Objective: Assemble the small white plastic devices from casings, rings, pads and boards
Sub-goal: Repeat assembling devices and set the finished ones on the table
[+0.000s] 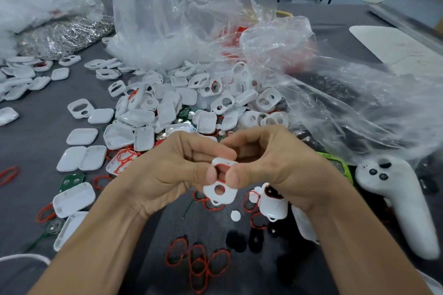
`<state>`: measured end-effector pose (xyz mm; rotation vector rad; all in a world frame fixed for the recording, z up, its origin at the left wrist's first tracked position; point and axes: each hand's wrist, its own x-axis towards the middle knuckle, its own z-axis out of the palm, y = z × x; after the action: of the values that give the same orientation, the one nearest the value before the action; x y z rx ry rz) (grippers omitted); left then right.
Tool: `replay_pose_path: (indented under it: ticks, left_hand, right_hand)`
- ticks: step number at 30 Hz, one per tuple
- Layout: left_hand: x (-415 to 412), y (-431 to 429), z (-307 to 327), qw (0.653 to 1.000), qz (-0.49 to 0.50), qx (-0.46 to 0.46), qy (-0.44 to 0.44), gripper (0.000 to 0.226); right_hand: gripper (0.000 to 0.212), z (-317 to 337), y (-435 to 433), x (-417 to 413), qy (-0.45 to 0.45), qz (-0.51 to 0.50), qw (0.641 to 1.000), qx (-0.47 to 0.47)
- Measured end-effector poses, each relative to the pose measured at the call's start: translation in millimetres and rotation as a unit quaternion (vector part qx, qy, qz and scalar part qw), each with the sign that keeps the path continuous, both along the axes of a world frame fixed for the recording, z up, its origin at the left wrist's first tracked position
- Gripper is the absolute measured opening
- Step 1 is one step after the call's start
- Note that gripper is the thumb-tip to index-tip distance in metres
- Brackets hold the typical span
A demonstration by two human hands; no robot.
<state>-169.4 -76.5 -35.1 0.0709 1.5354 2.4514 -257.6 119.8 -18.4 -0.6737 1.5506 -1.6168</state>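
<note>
On the gray table (36,132), big clear plastic bags (153,19) lie crumpled at the back. A heap of white casings (167,108) spills out in front of them. A white controller (405,201) lies at the right. Near the front, the left hand (167,172) and the right hand (275,165) meet in the middle, just above the table. Both hands pinch one white casing (219,190) between thumbs and curled fingers. This casing is flat with round corners. It has a small round hole at its low end and a bigger hole at the top, where the two thumbs press. A bit of red shows at the bigger hole. Red rings (199,258) lie in a bunch below the hands, with black pads (236,240) just beside them.
</note>
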Motion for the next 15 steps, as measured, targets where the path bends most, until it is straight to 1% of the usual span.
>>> replay_pose_path:
  ticks: [2,3,6,7,8,10,11,13,15]
  left_hand:
    - [1,0,0,0.999,0.012,-0.032,-0.001,0.048]
    - [0,1,0,0.998,0.030,-0.057,-0.002,0.044]
    - [-5,8,-2,0.990,0.104,-0.095,-0.006,0.023]
    - [-8,11,-1,0.987,0.127,-0.099,-0.016,0.024]
    - [-10,13,-2,0.984,0.149,-0.099,-0.029,0.031]
    - [-15,15,-4,0.976,0.194,-0.085,-0.058,0.045]
    - [-17,17,-4,0.971,0.214,-0.080,-0.068,0.046]
    - [-20,18,-4,0.963,0.241,-0.095,-0.080,0.038]
    - [-20,21,-3,0.955,0.257,-0.126,-0.073,0.028]
  right_hand:
    - [0.036,-2,-1,0,-0.005,0.003,1.000,-0.006]
    - [0.031,-3,-3,0,0.006,-0.016,1.000,-0.003]
    - [0.020,-13,-12,-1,0.061,-0.124,0.990,0.024]
    - [0.019,-16,-15,-1,0.069,-0.155,0.985,0.035]
    - [0.017,-19,-18,0,0.071,-0.178,0.980,0.046]
    - [0.011,-23,-23,0,0.071,-0.202,0.975,0.066]
    - [0.006,-23,-24,0,0.065,-0.203,0.975,0.069]
    - [0.011,-23,-24,2,0.037,-0.206,0.976,0.058]
    - [0.014,-24,-26,4,0.022,-0.220,0.974,0.042]
